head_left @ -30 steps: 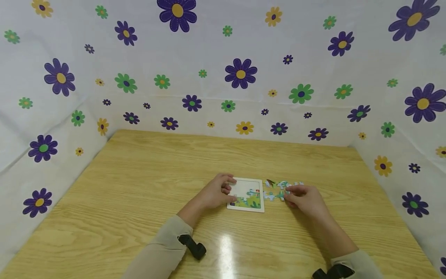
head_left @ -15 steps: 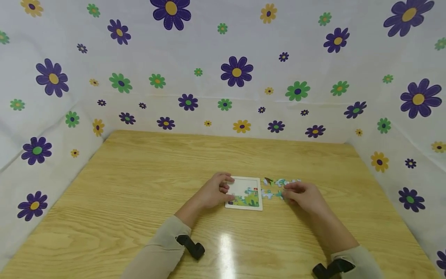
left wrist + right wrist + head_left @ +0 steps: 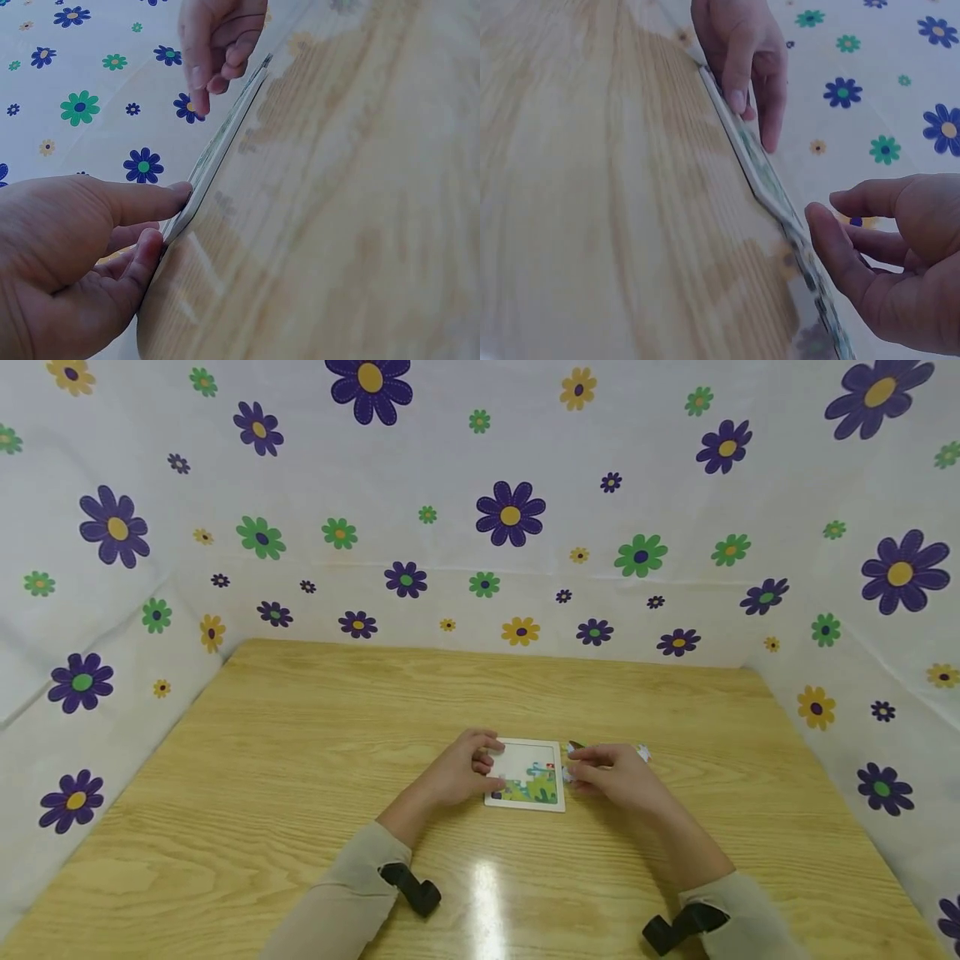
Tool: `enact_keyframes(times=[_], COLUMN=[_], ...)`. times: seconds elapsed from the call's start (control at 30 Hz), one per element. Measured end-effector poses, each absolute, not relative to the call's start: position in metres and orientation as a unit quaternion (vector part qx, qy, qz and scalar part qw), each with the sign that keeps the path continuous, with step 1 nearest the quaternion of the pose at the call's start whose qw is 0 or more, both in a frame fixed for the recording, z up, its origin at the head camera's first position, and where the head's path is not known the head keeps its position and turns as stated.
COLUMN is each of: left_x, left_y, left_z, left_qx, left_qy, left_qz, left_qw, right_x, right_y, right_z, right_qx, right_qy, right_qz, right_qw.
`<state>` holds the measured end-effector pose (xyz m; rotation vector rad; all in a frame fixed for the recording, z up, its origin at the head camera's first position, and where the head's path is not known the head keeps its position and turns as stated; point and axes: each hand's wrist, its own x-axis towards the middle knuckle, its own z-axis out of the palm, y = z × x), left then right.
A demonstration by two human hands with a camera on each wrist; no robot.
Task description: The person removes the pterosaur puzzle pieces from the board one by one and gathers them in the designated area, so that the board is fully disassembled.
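Observation:
A square jigsaw puzzle tray (image 3: 525, 808) with a pale rim lies flat on the table. Fitted green and blue pieces (image 3: 538, 788) fill its lower and right part; the upper left shows bare white. My left hand (image 3: 456, 772) holds the tray's left side, thumb on the lower rim and fingers near the upper corner. Just right of the tray, my right hand (image 3: 618, 777) hovers low over loose jigsaw pieces, hiding most of them. A dark-tipped piece (image 3: 574, 746) and a pale piece (image 3: 645, 752) peek out around it. In the right wrist view its thumb and forefinger (image 3: 859, 201) stand apart, nothing between.
The wooden table (image 3: 360, 702) reaches back to a white cloth (image 3: 420, 460) printed with flowers, which also hangs along both sides. Black wrist cameras (image 3: 411, 890) sit on both sleeves. A light reflection shines on the table in front of the tray.
My right hand has moved left, from the right-hand loose pieces to those beside the tray, uncovering a piece at the far right. The left hand keeps its place on the tray.

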<state>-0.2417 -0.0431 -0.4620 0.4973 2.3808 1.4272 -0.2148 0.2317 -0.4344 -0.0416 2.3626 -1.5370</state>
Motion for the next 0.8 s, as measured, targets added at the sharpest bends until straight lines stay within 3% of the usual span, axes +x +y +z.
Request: enact_keyframes(times=[0.3, 0.8], left_x=[-0.242, -0.24], left_y=[-0.042, -0.042], left_z=[-0.463, -0.459], left_qx=[0.173, 0.174], left_qy=[0.833, 0.829], left_qz=[0.501, 0.505], left_qw=[0.158, 0.164], right_x=[-0.218, -0.213], right_y=[0.208, 0.201], right_z=[-0.433, -0.438], right_qx=[-0.056, -0.059], right_qy=[0.819, 0.84], right_qz=[-0.531, -0.515], right_qw=[0.209, 0.161])
